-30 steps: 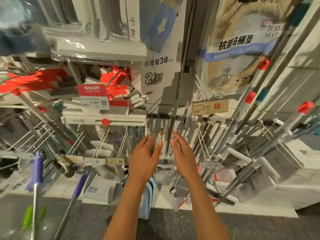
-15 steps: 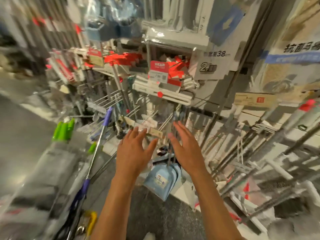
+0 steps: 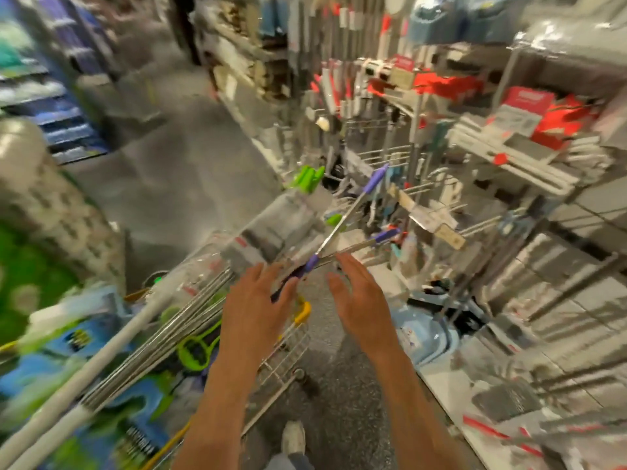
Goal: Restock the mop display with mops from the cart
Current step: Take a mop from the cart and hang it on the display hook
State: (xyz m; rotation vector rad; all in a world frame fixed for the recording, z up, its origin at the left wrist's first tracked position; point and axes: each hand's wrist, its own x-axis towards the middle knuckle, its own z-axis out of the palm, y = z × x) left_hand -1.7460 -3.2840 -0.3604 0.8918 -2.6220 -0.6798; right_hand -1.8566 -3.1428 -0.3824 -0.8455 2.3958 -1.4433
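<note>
Mops [image 3: 176, 337] lie bundled in the cart [image 3: 288, 347], handles slanting up toward the display rack [image 3: 417, 157].
I see my left hand [image 3: 254, 313] and right hand [image 3: 359, 300] over the cart, fingers spread, holding nothing, either side of a purple-tipped handle [image 3: 342, 218].

Bare forearms — no sleeves — pale shoe [image 3: 293, 436]

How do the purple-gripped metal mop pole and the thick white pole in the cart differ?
The purple-gripped metal mop pole is thin, shiny and sticks out past the wire cart toward the display; the thick white pole is matte, much fatter and lies lower at the cart's left. Both slant the same way, their upper ends toward the display.
</note>
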